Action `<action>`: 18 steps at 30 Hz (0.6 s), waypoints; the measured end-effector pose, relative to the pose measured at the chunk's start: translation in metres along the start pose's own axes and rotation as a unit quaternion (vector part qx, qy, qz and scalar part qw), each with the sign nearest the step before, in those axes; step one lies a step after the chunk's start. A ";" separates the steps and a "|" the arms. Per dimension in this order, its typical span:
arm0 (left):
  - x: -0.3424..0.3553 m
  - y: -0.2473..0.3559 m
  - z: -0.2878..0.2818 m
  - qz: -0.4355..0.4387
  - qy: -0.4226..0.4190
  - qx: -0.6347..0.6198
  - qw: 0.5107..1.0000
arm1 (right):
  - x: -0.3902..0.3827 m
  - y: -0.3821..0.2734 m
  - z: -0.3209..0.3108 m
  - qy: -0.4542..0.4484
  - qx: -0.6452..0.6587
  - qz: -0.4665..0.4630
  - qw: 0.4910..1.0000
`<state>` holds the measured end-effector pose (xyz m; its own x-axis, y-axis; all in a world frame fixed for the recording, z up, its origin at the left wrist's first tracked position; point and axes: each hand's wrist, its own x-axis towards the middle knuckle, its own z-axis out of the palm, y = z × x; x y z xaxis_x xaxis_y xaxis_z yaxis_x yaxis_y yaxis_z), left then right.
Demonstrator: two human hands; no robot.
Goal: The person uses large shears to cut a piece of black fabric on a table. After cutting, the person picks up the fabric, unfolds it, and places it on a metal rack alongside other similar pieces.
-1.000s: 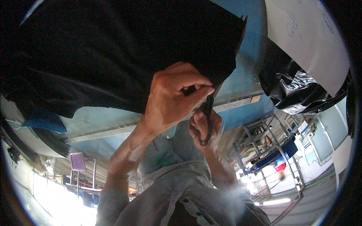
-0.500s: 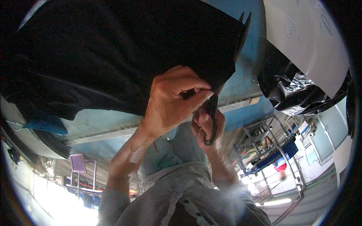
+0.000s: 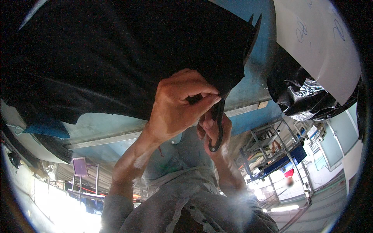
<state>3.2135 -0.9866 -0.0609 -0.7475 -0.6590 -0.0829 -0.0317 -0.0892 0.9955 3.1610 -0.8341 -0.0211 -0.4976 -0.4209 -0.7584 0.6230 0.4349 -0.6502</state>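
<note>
A large piece of black fabric [image 3: 116,58] lies spread over the blue table [image 3: 259,54] and hangs past its near edge. My left hand [image 3: 182,99] is closed, thumb and forefinger pinching the fabric's edge near its right corner. Just below and to the right, my right hand [image 3: 215,130] grips the black handle of large scissors [image 3: 218,136]. The scissor blades point away from me along the fabric's right side, their tips showing beyond it, slightly apart. Fabric hides the middle of the blades.
White paper with handwriting [image 3: 311,35] lies at the right over crumpled black plastic sheeting [image 3: 307,99]. A metal edge strip [image 3: 108,139] runs along the table's front. A metal rack [image 3: 276,151] stands off to the right, and a purple panel [image 3: 80,167] at lower left.
Both hands hold nearly the same place and grip. The scissor handle and blade tips have shifted very slightly. The paper's position in view has moved a little.
</note>
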 end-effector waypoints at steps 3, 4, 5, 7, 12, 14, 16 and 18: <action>-0.001 -0.001 0.000 0.003 0.000 -0.002 1.000 | -0.001 -0.002 0.002 0.006 0.003 0.017 1.000; 0.000 -0.001 0.000 0.002 -0.002 -0.003 1.000 | -0.001 -0.003 0.002 0.004 -0.008 0.022 1.000; 0.000 -0.001 -0.001 0.001 -0.003 -0.004 1.000 | -0.001 -0.004 0.002 0.002 -0.018 0.027 0.999; 0.000 0.000 -0.001 -0.003 -0.005 0.002 1.000 | -0.001 -0.006 0.004 0.001 -0.014 0.025 1.000; 0.000 0.000 0.000 -0.005 -0.004 0.008 1.000 | 0.001 -0.008 0.003 0.016 -0.011 0.028 0.999; 0.000 0.001 0.000 -0.006 0.000 0.006 1.000 | 0.001 -0.011 0.005 0.021 -0.008 0.039 0.999; 0.001 0.001 0.000 -0.013 -0.001 0.002 1.000 | 0.002 -0.013 0.007 0.020 0.004 0.041 0.999; 0.001 0.001 0.001 -0.016 0.000 -0.002 1.000 | 0.003 -0.013 0.007 0.021 0.010 0.043 0.999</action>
<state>3.2126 -0.9867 -0.0594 -0.7464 -0.6554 -0.1156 -0.0542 -0.1134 0.9921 3.1558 -0.8465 -0.0143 -0.4662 -0.3498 -0.8126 0.6762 0.4513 -0.5822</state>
